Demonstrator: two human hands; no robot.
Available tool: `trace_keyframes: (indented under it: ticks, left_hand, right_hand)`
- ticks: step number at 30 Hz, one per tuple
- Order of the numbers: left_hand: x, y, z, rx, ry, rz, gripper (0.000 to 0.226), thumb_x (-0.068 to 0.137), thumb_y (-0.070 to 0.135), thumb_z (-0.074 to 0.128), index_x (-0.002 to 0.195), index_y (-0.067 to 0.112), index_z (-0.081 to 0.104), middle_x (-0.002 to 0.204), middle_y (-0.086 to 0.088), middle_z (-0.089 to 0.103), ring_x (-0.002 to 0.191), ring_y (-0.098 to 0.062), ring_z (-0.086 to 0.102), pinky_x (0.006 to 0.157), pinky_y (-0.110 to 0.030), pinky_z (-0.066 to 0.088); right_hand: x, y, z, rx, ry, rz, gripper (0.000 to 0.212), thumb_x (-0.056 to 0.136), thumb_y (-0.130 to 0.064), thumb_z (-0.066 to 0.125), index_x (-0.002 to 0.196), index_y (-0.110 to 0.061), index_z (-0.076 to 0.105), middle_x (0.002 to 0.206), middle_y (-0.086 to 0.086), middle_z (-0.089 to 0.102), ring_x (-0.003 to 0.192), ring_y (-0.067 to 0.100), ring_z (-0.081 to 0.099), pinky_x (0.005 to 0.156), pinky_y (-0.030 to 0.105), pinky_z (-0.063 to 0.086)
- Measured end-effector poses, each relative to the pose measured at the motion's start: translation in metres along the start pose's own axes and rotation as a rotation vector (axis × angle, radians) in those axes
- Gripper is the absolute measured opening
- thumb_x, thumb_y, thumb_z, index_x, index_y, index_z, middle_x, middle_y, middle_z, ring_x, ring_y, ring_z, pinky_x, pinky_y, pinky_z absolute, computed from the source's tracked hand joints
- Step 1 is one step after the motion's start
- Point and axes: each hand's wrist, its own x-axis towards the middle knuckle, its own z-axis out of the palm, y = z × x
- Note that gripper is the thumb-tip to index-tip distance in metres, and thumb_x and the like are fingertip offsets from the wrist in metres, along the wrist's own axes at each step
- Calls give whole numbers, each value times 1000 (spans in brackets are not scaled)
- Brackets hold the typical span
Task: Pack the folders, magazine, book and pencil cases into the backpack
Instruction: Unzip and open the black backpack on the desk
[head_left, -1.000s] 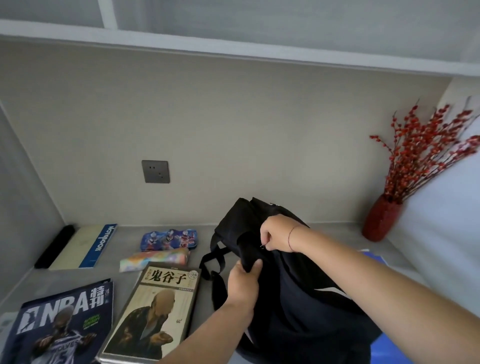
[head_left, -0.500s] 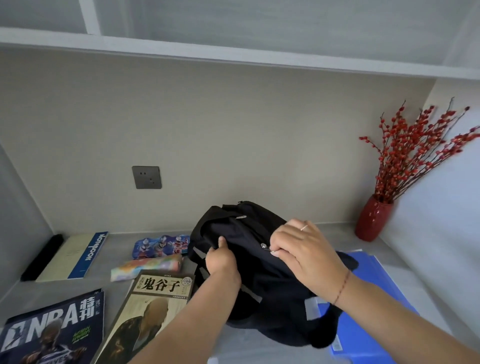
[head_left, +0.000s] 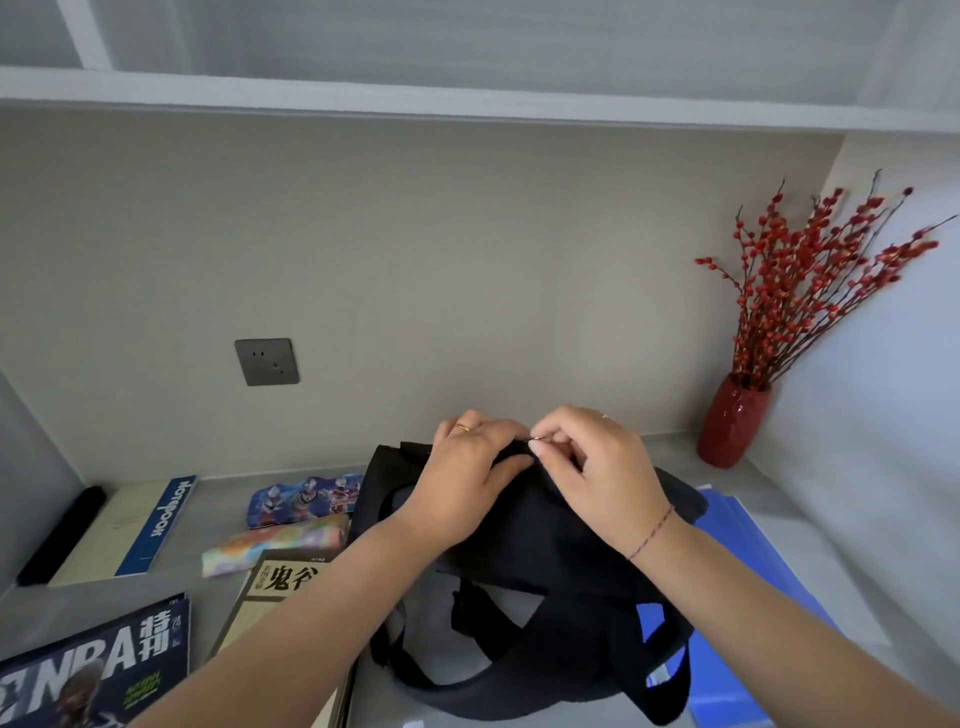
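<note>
**A:** Why did the backpack (head_left: 545, 571) lie slumped on the surface (head_left: 841, 519)?

**B:** For opening, I'd judge. The left hand (head_left: 467, 483) gripped its top fabric to steady it, while the right hand (head_left: 597, 467) pinched the zipper pull (head_left: 535, 440).

**A:** And the count?

**B:** One magazine (head_left: 93, 670), one book (head_left: 291, 582), and two cases, a cartoon pencil case (head_left: 306, 499) and a pastel pencil case (head_left: 275, 545). All lay left of the bag, unpacked. The blue folders (head_left: 743, 561) lay partly beneath it, and I couldn't count them.

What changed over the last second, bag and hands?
The backpack went from upright to lying flat, partly on the folders, straps up. Both hands moved to its far edge: left hand grips the fabric, right hand pinches the zipper pull. Unmoved: magazine, book, pencil cases.
</note>
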Motion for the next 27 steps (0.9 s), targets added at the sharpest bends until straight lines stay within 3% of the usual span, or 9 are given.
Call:
trace_keyframes:
  ticks: [4,8,11,18,20,22,23,25,27]
  left_hand:
    - [0,9,4,-20,55,-9,11,89,17,57,96,19,64,82,11,64,83,-12,41,80,-23,30]
    - [-1,6,-5,-107,121,-76,11,84,19,67,95,20,68,75,32,47,91,16,39,82,-15,32]
    - [-5,-1,-10,-77,121,-54,8,81,19,72,87,21,68,75,31,45,94,24,35,83,-17,33]
    - [-18,-52,-49,9,84,-285,24,81,18,72,72,34,57,78,14,63,86,-10,56,86,-36,44]
    - [-15,-52,-56,-48,-11,-323,22,84,18,69,77,35,56,83,14,65,88,-8,60,83,-26,46]
    - [-1,-35,-51,-126,-132,-288,13,86,30,65,96,33,58,99,14,65,98,-5,60,84,-11,41]
    - [7,-22,-45,-150,-182,-265,22,86,38,62,107,32,58,106,14,64,103,-2,58,86,-9,40]
    - [22,2,-31,-148,-236,-237,31,87,49,55,114,34,58,110,13,65,104,-4,59,92,-21,44]
    - [34,17,-22,-118,-245,-234,26,90,47,52,105,30,65,101,11,69,96,-9,62,88,-34,50]
  right_hand:
    - [6,-7,8,6,-40,93,11,83,-20,67,79,-12,60,61,-8,50,52,0,40,57,17,37]
    - [8,-9,10,37,-15,120,2,84,-11,62,84,-10,60,56,-17,41,55,-2,47,57,10,33]
    - [-1,-9,10,47,19,119,4,84,-8,62,84,-13,61,56,-24,38,65,-11,49,60,2,32]
    - [-15,28,-10,50,194,308,22,82,-6,64,73,-24,55,55,-9,53,60,3,48,57,6,34]
    - [-14,30,-10,60,195,308,20,82,-7,64,73,-23,56,57,-10,55,62,7,49,58,7,35]
    - [-9,28,-6,87,227,312,16,83,-7,64,74,-19,59,59,-13,56,67,8,53,59,5,36]
    - [-5,25,-4,104,241,308,15,83,-7,64,75,-19,60,61,-14,57,69,8,54,59,5,36]
    - [-1,19,1,134,244,271,13,84,-7,63,78,-19,60,62,-17,56,68,4,55,60,4,37]
    - [-1,15,4,158,236,233,12,85,-6,62,81,-18,61,64,-19,55,63,0,54,60,4,37]
